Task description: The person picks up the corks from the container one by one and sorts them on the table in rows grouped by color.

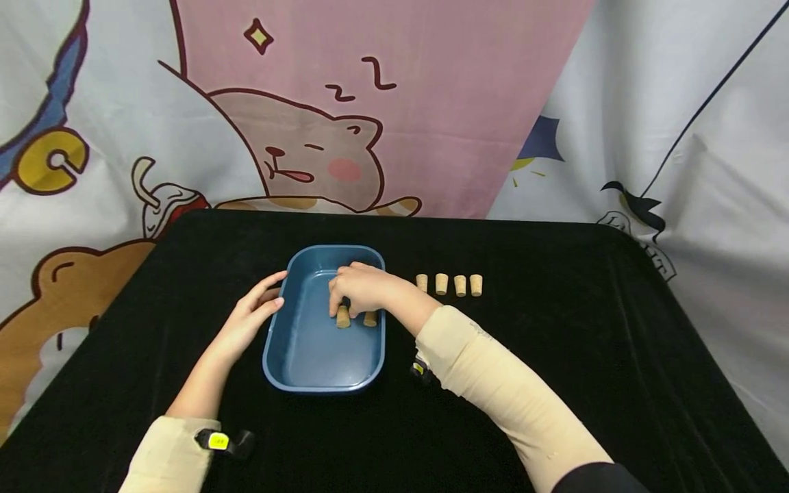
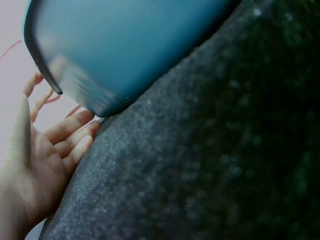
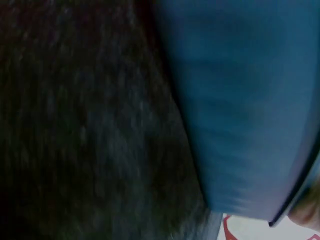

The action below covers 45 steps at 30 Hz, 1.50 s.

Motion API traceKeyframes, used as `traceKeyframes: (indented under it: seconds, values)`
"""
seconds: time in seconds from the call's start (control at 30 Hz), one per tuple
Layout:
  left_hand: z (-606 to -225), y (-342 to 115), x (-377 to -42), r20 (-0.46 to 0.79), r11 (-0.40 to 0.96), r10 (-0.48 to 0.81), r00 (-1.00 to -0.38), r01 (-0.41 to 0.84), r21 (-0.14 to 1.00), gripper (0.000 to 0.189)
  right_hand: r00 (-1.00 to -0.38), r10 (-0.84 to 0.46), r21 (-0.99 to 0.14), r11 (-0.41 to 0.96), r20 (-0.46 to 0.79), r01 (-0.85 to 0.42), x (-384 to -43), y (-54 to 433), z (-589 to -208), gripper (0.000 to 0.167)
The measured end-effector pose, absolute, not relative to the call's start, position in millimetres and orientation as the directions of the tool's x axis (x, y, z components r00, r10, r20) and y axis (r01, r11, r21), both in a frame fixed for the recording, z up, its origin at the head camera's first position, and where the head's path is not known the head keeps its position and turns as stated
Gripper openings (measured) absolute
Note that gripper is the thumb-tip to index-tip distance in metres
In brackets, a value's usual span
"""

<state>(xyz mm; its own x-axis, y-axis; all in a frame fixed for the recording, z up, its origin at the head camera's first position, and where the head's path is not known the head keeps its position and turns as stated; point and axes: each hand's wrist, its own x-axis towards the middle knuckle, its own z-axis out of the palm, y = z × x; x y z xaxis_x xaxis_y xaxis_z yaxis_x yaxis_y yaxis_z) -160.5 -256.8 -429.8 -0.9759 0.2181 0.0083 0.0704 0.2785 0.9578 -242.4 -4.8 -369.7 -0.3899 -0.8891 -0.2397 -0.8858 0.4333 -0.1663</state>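
The right hand (image 1: pixel 362 287) reached down into a blue tray (image 1: pixel 308 356), its thumb and forefinger on either side of a cork (image 1: pixel 342 319); they appeared to pinch it, though the hand covered the cork's top and the contact was hard to make out. The cork's lower end showed just below those fingertips, over the tray's floor. A second cork (image 1: pixel 370 319) was inside the tray too, just to the right of the same fingers and partly hidden beneath the hand.

The left hand (image 1: pixel 251 316) had its fingers spread and rested them at the tray's left side, with the thumb nearer the body than the other fingers, by the rim.

Four more corks (image 1: pixel 442 284) stood in a row outside the tray, to the right of the right fingers, the nearest partly covered by the forearm. The black tabletop (image 1: pixel 555 329) lay under the tray and spread out on both sides of the fingers. Beyond the fingers hung a printed cloth (image 1: pixel 444 103) with a sleeping cartoon animal on pink. Pale sleeves (image 1: pixel 505 383) covered the forearms behind the fingers.
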Motion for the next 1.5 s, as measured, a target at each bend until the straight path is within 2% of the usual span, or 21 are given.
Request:
traceKeyframes:
  seconds: [0.17, 0.5, 0.77, 0.97, 1.13, 1.3, 1.5]
  values:
    - [-428, -255, -161, 0.01, 0.27, 0.22, -0.976, 0.07, 0.96, 0.053, -0.396, -0.892, -0.21, 0.439, -0.221, -0.874, -241, -5, -369, 0.023]
    - [-427, -253, -162, 0.008, 0.261, 0.227, -0.974, 0.069, 0.963, 0.054, -0.423, -0.888, -0.327, 0.46, -0.182, -0.825, -240, 0, -363, 0.023]
    - [-428, -254, -161, 0.013, 0.281, 0.218, -0.976, 0.075, 0.957, 0.053, -0.414, -0.909, -0.375, 0.402, -0.051, -0.836, -234, 7, -349, 0.027]
    - [-429, -255, -160, 0.004, 0.289, 0.213, -0.977, 0.067, 0.955, 0.054, -0.433, -0.897, -0.401, 0.366, 0.089, -0.84, -225, 15, -337, 0.028]
    - [-429, -256, -159, -0.007, 0.289, 0.213, -0.977, 0.056, 0.956, 0.055, -0.478, -0.843, -0.44, 0.342, 0.247, -0.83, -215, 23, -327, 0.027]
    - [-429, -256, -159, 0.001, 0.296, 0.21, -0.978, 0.065, 0.953, 0.055, -0.572, -0.723, -0.53, 0.333, 0.387, -0.779, -201, 34, -318, 0.023]
    - [-430, -256, -158, 0.01, 0.299, 0.206, -0.979, 0.072, 0.951, 0.054, -0.694, -0.514, -0.602, 0.366, 0.505, -0.709, -184, 51, -312, 0.018]
